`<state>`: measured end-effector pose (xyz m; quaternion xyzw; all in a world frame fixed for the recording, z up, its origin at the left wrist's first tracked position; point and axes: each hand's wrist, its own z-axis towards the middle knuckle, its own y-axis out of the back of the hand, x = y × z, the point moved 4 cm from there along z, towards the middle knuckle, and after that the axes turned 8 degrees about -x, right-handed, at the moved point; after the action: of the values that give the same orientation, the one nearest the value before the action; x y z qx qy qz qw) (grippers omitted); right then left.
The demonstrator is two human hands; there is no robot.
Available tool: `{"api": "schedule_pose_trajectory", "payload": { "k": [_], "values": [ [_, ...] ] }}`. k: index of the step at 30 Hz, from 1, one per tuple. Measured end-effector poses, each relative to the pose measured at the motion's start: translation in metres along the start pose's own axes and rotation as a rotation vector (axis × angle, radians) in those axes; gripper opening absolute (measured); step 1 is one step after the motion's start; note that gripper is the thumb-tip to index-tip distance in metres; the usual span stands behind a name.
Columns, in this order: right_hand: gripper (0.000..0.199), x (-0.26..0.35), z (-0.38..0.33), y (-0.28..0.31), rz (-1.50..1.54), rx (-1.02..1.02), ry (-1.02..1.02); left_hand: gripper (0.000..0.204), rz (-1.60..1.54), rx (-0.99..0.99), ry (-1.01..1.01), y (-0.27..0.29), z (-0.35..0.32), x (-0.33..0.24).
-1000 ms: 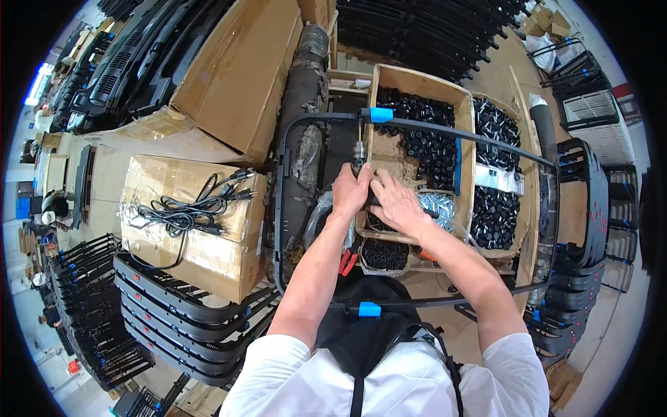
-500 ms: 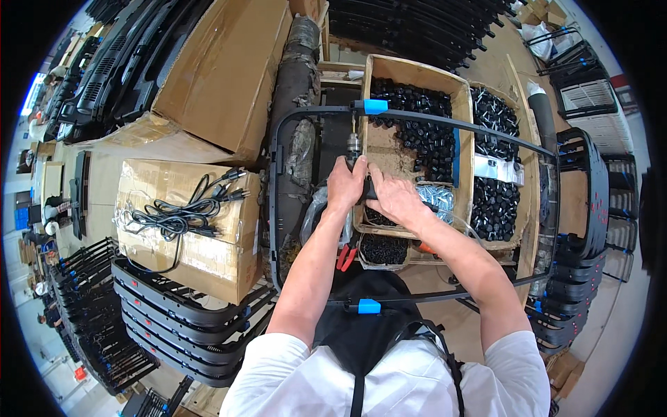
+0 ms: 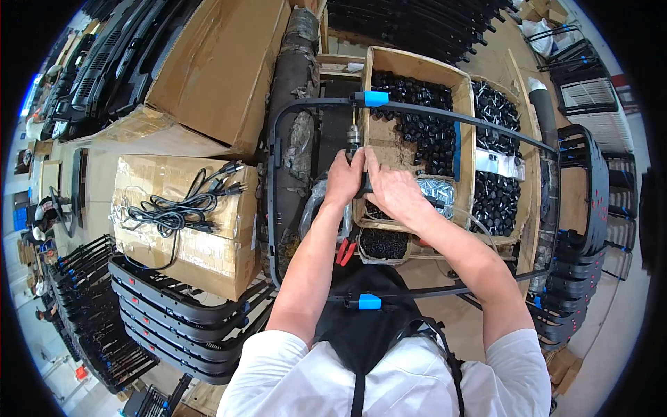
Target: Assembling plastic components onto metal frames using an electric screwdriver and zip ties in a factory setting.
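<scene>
left hand (image 3: pixel 344 179) and right hand (image 3: pixel 390 192) both closed around a driver (image 3: pixel 354 142), upright just below the frame (image 3: pixel 445 115) bar's blue clip (image 3: pixel 376 98).

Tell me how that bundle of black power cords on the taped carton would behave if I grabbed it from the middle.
The cord bundle looks floppy: its loops sprawl loosely over the taped carton, so it would probably sag. The plug ends stick out free and may dangle or snag. It seems light for its spread, and being loosely coiled, some loops could slip out.
</scene>
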<state>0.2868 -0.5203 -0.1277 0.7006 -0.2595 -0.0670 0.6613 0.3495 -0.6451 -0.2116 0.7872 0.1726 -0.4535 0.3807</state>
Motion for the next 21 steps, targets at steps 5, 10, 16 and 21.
{"api": "schedule_pose_trajectory", "payload": {
  "k": [5,10,16,21],
  "values": [
    [0.102,-0.031,-0.004,-0.027,0.182,-0.075,0.025,0.065,0.301,-0.051,0.011,-0.004,-0.008,-0.024],
    [0.103,-0.005,0.001,-0.003,0.09,0.036,-0.05,0.065,0.095,-0.036,-0.019,0.008,-0.003,-0.01],
    [0.102,-0.031,-0.004,-0.026,0.235,0.027,-0.08,0.059,0.322,-0.055,-0.003,-0.006,-0.011,-0.026],
    [0.111,-0.008,0.002,-0.006,0.072,-0.017,-0.024,0.059,0.007,-0.018,-0.063,0.005,0.0,-0.005]
  ]
}}
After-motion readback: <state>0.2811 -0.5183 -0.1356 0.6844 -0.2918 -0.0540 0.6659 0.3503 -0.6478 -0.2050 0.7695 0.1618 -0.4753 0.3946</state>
